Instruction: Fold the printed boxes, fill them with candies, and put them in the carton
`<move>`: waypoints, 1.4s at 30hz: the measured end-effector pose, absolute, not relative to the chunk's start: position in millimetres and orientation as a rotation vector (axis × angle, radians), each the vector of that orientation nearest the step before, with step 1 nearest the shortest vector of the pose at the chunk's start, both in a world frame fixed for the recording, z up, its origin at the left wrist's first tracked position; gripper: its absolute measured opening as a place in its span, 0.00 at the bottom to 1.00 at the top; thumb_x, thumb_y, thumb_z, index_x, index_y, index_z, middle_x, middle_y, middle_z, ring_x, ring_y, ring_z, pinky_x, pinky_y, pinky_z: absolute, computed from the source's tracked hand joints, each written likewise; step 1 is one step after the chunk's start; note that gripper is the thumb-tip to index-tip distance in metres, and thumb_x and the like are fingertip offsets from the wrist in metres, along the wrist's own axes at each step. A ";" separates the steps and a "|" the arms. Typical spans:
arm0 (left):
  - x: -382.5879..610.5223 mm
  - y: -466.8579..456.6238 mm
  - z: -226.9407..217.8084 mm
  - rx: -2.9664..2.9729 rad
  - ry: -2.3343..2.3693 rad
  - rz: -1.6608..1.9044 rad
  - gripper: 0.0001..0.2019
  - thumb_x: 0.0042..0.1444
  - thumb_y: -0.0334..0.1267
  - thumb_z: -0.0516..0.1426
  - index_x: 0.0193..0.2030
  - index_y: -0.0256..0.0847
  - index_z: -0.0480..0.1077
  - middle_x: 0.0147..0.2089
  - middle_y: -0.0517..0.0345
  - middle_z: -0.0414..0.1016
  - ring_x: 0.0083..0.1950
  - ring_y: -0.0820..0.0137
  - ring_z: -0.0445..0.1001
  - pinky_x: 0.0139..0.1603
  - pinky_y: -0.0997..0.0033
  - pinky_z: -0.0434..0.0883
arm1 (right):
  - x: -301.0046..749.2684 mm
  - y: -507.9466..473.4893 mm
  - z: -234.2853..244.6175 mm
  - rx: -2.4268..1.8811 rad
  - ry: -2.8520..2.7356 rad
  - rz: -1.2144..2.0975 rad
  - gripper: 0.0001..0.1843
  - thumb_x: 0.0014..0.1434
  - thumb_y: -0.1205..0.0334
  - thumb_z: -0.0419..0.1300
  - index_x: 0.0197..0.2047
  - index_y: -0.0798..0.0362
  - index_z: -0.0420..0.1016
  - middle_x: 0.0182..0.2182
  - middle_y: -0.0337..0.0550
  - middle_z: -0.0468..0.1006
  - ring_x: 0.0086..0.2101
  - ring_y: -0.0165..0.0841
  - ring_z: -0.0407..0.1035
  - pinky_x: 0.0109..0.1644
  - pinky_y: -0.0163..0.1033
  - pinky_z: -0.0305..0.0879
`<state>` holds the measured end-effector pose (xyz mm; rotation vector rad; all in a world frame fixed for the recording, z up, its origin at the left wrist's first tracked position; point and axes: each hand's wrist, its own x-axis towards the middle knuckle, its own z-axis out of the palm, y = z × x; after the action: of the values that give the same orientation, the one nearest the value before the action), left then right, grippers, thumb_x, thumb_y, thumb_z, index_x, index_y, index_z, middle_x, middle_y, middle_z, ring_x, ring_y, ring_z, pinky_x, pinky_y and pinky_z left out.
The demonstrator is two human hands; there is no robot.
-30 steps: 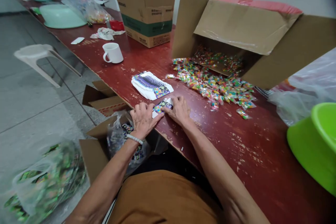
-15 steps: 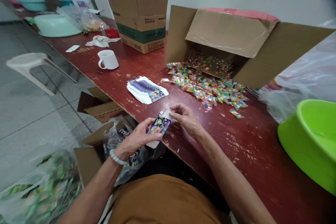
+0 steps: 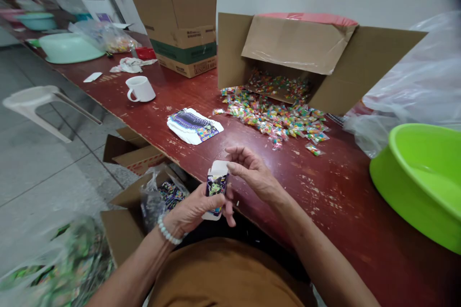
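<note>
My left hand (image 3: 196, 206) grips a small printed candy box (image 3: 217, 185), purple and black with a cartoon figure. Its white end flap stands up at the top, and another white flap shows below. Just right of that top flap is my right hand (image 3: 254, 172), fingers apart and slightly curled; its thumb tip is at the flap's edge, and whether it touches I cannot tell. Beyond the hands lies a fanned stack of flat printed cartons (image 3: 205, 133). Small clear-wrapped colourful candies (image 3: 273, 117) spread over the red table (image 3: 324, 187) from a tipped cardboard box (image 3: 288, 45).
A green basin (image 3: 385, 172) stands at the right. A white mug (image 3: 143, 90) and a taller cardboard box (image 3: 183, 33) are farther back. Left of the table's edge, an open carton (image 3: 120, 232) holds a plastic bag of printed packs, near a white stool (image 3: 32, 98).
The candy box has turned more upright in my left hand, with its top flap raised. My right hand has let go of the flap end and its fingers have opened. The view has shifted slightly.
</note>
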<state>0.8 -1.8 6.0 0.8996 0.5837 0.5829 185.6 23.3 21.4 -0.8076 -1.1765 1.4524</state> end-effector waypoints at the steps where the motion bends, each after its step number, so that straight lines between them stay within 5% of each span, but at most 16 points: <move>1: 2.8 -2.9 7.1 0.913 0.625 0.614 0.18 0.51 0.50 0.68 0.39 0.36 0.75 0.30 0.54 0.79 0.29 0.65 0.81 0.35 0.70 0.73 | 185.5 18.2 22.2 -0.817 -1.149 1.469 0.19 0.56 0.56 0.69 0.50 0.46 0.71 0.39 0.39 0.76 0.35 0.30 0.72 0.38 0.35 0.71; 4: 11.0 -4.3 8.4 0.962 0.758 0.715 0.15 0.54 0.47 0.67 0.34 0.36 0.74 0.27 0.56 0.78 0.26 0.68 0.78 0.32 0.71 0.73 | 181.2 2.6 20.1 -0.796 -1.103 1.640 0.21 0.57 0.53 0.68 0.52 0.46 0.70 0.40 0.40 0.78 0.25 0.28 0.71 0.28 0.35 0.70; 8: 22.0 -0.7 7.0 0.894 0.849 0.815 0.16 0.50 0.46 0.69 0.35 0.36 0.74 0.27 0.59 0.78 0.26 0.70 0.76 0.31 0.72 0.73 | 170.9 -6.2 10.5 -0.937 -1.045 1.694 0.14 0.60 0.50 0.63 0.41 0.52 0.74 0.20 0.32 0.71 0.14 0.25 0.60 0.18 0.32 0.58; 11: 24.0 1.7 7.4 0.938 0.895 0.840 0.19 0.50 0.46 0.69 0.43 0.37 0.74 0.38 0.56 0.81 0.37 0.70 0.79 0.40 0.73 0.75 | 169.5 -1.9 7.9 -1.106 -1.100 1.379 0.10 0.59 0.55 0.62 0.35 0.53 0.76 0.23 0.36 0.75 0.21 0.27 0.67 0.25 0.32 0.63; 14: 22.2 -1.2 7.7 1.040 0.981 0.978 0.21 0.52 0.44 0.68 0.48 0.39 0.69 0.44 0.55 0.80 0.42 0.69 0.79 0.44 0.71 0.76 | 172.9 2.7 9.8 -1.173 -1.182 1.161 0.09 0.59 0.58 0.61 0.40 0.53 0.77 0.33 0.41 0.81 0.31 0.31 0.73 0.36 0.35 0.69; 18: 21.3 -10.1 3.7 1.122 1.104 1.230 0.31 0.51 0.40 0.68 0.60 0.45 0.60 0.40 0.60 0.80 0.35 0.70 0.80 0.38 0.72 0.77 | 171.0 0.4 8.2 -1.148 -1.123 1.115 0.19 0.58 0.59 0.63 0.52 0.50 0.70 0.33 0.38 0.80 0.32 0.32 0.73 0.37 0.36 0.68; 22: 17.5 -10.1 -1.8 1.264 1.118 1.215 0.28 0.55 0.40 0.65 0.61 0.45 0.65 0.53 0.53 0.79 0.48 0.66 0.80 0.48 0.69 0.77 | 167.2 -2.8 -1.5 -1.038 -1.092 1.191 0.13 0.59 0.57 0.63 0.48 0.49 0.74 0.34 0.38 0.79 0.32 0.31 0.72 0.37 0.36 0.67; 28: 7.5 -0.1 -3.9 1.135 1.029 1.025 0.17 0.55 0.46 0.65 0.49 0.41 0.73 0.37 0.57 0.80 0.35 0.69 0.77 0.34 0.73 0.75 | 179.7 8.4 -7.1 -1.105 -1.104 1.326 0.13 0.54 0.52 0.69 0.30 0.54 0.79 0.30 0.41 0.79 0.31 0.32 0.70 0.39 0.37 0.66; 32: 10.7 2.6 2.2 1.177 1.077 1.064 0.12 0.55 0.45 0.66 0.40 0.39 0.75 0.36 0.59 0.79 0.35 0.72 0.75 0.36 0.77 0.72 | 187.2 17.4 -3.5 -1.047 -1.066 1.465 0.19 0.47 0.55 0.74 0.41 0.52 0.77 0.28 0.35 0.77 0.28 0.29 0.69 0.34 0.35 0.65; 34: 13.3 3.6 5.5 1.173 1.082 1.113 0.11 0.52 0.42 0.68 0.37 0.39 0.74 0.36 0.60 0.78 0.37 0.73 0.75 0.39 0.77 0.72 | 189.0 18.9 -0.6 -1.050 -1.277 1.364 0.15 0.50 0.57 0.72 0.40 0.51 0.78 0.28 0.36 0.76 0.28 0.30 0.69 0.34 0.35 0.65; 36: 15.4 3.9 7.5 1.058 1.066 1.160 0.17 0.47 0.40 0.71 0.39 0.41 0.71 0.34 0.63 0.76 0.34 0.74 0.75 0.37 0.78 0.72 | 189.6 17.9 2.4 -1.068 -1.514 1.136 0.05 0.55 0.60 0.67 0.33 0.51 0.79 0.27 0.39 0.76 0.29 0.31 0.69 0.35 0.37 0.64; 38: 16.8 3.2 8.0 0.900 1.021 1.119 0.24 0.45 0.42 0.72 0.46 0.43 0.68 0.34 0.65 0.76 0.33 0.74 0.76 0.34 0.76 0.73 | 189.0 15.2 4.8 -1.084 -1.622 0.878 0.06 0.58 0.63 0.63 0.29 0.50 0.79 0.27 0.40 0.76 0.29 0.32 0.68 0.36 0.38 0.63; 42: 19.4 -0.3 5.6 0.723 0.902 0.837 0.26 0.55 0.55 0.64 0.52 0.41 0.68 0.35 0.56 0.79 0.29 0.68 0.78 0.29 0.70 0.76 | 186.8 8.8 6.3 -1.068 -1.663 0.755 0.05 0.61 0.64 0.62 0.35 0.50 0.81 0.30 0.42 0.77 0.33 0.34 0.71 0.39 0.39 0.65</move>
<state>19.4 -0.3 5.6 0.7229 0.9017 0.8370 186.8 8.8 6.3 -1.0683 -1.6630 0.7549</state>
